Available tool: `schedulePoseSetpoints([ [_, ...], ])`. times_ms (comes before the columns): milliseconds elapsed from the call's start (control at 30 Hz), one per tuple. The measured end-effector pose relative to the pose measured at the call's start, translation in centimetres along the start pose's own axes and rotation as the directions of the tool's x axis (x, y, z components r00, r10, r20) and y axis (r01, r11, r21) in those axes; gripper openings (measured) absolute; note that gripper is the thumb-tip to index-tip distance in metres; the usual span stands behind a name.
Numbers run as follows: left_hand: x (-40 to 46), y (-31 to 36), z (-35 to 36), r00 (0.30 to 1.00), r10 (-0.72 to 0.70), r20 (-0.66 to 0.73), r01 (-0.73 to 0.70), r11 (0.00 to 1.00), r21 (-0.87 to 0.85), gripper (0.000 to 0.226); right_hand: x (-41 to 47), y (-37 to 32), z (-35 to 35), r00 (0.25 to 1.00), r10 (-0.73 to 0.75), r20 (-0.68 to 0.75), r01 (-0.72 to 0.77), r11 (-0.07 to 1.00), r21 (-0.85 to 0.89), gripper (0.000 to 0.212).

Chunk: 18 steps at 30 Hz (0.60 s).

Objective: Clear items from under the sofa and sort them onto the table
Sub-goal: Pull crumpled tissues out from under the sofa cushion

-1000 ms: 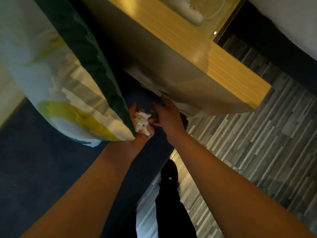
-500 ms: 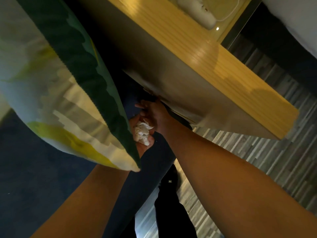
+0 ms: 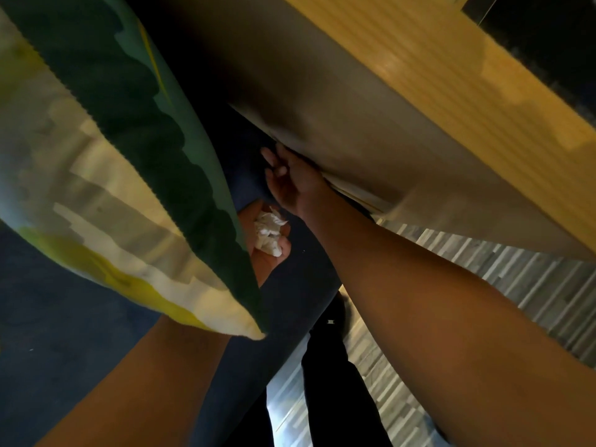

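The sofa (image 3: 80,333) fills the left, a cushion (image 3: 129,156) on it, the wooden desk (image 3: 451,91) to the right. The right hand (image 3: 290,179) has moved farther in under the desk's lower edge within the last second, fingers loosely spread, grip empty; probably feeling for more litter. The left hand (image 3: 267,253), palm up, cups crumpled tissue (image 3: 269,232), not yet on the desk.

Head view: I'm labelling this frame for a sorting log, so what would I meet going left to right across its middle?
Patterned cushion → left hand holding crumpled white tissue → right hand reaching under the wooden table.
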<state>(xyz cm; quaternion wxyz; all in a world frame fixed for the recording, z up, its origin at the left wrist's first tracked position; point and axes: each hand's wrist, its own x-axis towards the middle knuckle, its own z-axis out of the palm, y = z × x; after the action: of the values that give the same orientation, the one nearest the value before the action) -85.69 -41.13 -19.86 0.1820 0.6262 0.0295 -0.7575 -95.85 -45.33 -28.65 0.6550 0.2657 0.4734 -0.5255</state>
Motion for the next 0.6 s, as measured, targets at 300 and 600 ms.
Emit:
schedulePoseSetpoints([
  [300,0.6,0.4,-0.3,0.999,-0.043,-0.014,0.044,0.998,0.048,0.033,2.2,0.3,0.5,0.983,-0.006,-0.183,-0.001,0.999,-0.039,0.005],
  [600,1.5,1.0,-0.3,1.0,-0.016,0.004,0.016,0.997,0.076,0.036,3.2,0.5,-0.3,0.978,0.002,-0.209,0.0,1.0,0.007,0.019],
])
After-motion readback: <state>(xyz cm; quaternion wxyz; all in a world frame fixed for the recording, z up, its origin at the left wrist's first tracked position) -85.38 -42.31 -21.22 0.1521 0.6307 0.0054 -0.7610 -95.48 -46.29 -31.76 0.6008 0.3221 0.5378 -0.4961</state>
